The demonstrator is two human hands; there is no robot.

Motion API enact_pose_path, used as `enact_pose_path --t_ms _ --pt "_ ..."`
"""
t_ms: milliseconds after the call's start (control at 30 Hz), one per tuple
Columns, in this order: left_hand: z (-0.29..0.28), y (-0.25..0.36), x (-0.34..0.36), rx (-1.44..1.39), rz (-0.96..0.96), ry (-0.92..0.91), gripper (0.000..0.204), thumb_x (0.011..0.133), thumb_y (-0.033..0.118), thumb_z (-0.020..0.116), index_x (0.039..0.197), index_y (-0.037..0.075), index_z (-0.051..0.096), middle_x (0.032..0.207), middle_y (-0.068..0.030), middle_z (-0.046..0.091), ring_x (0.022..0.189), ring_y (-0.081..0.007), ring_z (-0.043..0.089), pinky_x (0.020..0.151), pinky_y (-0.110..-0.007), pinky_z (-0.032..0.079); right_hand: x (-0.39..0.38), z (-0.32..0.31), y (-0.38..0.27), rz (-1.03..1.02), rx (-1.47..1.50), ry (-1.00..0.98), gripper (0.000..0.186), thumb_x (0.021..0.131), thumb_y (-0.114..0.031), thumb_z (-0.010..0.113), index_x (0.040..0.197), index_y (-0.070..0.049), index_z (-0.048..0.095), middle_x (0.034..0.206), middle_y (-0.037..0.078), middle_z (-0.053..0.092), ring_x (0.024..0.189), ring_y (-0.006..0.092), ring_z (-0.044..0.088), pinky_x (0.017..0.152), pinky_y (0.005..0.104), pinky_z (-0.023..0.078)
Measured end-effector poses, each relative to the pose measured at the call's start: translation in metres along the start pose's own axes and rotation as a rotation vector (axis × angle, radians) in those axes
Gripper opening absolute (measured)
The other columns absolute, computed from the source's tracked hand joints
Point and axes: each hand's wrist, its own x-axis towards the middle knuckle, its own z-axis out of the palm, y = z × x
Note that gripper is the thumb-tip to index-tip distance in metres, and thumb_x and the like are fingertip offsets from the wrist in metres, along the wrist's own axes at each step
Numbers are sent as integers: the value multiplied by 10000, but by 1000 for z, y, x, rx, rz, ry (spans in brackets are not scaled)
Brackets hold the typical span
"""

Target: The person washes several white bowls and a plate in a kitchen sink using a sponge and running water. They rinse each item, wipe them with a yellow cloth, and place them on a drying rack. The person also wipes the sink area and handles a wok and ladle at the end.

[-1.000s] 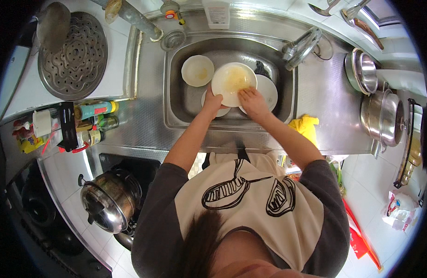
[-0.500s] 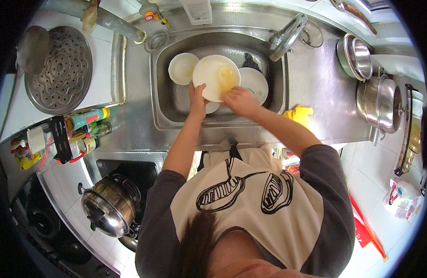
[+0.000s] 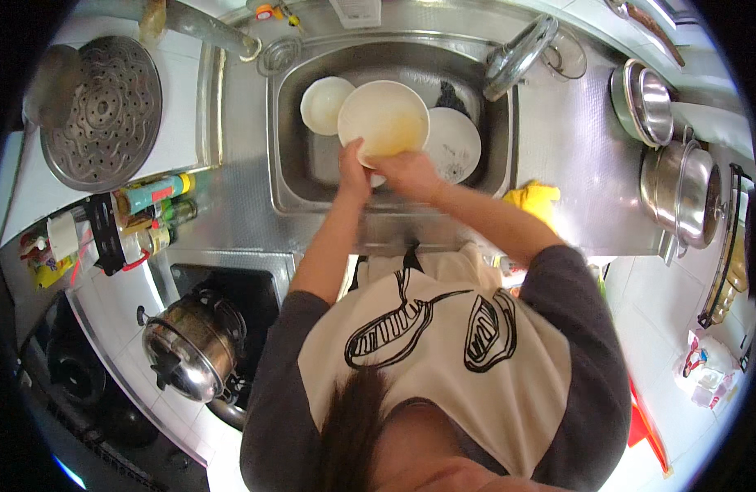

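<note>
A wide white bowl (image 3: 374,115) is tilted over the steel sink (image 3: 308,176), with a yellowish patch along its inner lower right. My left hand (image 3: 355,170) grips its lower left rim, thumb on the front side. At the lower right rim is my right hand (image 3: 408,175), its fingers bent over the edge and slightly blurred. Under and around it, a smaller white bowl (image 3: 319,105) sits to the left and a white plate (image 3: 453,148) with dark specks to the right. Another pale dish shows partly beneath my hands.
The faucet (image 3: 513,61) reaches over the sink's far right corner. Near it lies a glass lid (image 3: 566,56). A yellow cloth (image 3: 532,199) rests on the right counter edge, with pots (image 3: 677,193) farther right. Bottles (image 3: 161,193) and a lidded pot (image 3: 189,344) are at left.
My right hand has shifted slightly left along the bowl's lower rim, toward my left hand. The bowl has tipped a little, and the whole view has shifted slightly.
</note>
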Motion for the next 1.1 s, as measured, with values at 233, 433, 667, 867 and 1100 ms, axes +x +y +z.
enact_pose_path --t_ms 233,433,667,867,1100 --pt "30 -8 0 36 288 -22 522 798 188 504 1284 57 365 1157 -120 509 1033 -264 545 856 -397 462 9 -5 14 83 58 -25 184 716 -155 565 887 -91 588 922 78 649 883 218 621 829 356 466" --pt "36 23 -22 284 153 43 536 810 218 481 1316 117 336 1194 -120 482 1030 -252 561 739 -383 539 -7 -32 103 -378 -15 11 289 734 -117 556 1021 -95 573 1036 65 632 978 248 587 851 387 459" --pt "21 10 -33 293 111 93 511 810 214 493 1284 107 336 1167 -126 494 983 -248 588 691 -370 555 -26 -3 193 752 -102 -79 418 790 -101 550 1205 -127 505 1147 176 571 1066 351 531 854 431 454" --pt "12 6 -51 204 46 108 517 812 229 500 1284 117 322 1173 -116 489 974 -247 589 693 -382 546 -64 99 269 1244 345 -150 790 703 -441 727 1286 9 439 1193 190 556 1072 316 565 892 389 449" --pt "14 11 -55 248 81 142 516 815 256 495 1287 134 325 1184 -109 491 979 -253 588 681 -386 544 -58 58 224 1391 938 -8 726 644 -412 788 1185 -5 525 1136 145 589 1017 262 569 815 370 461"
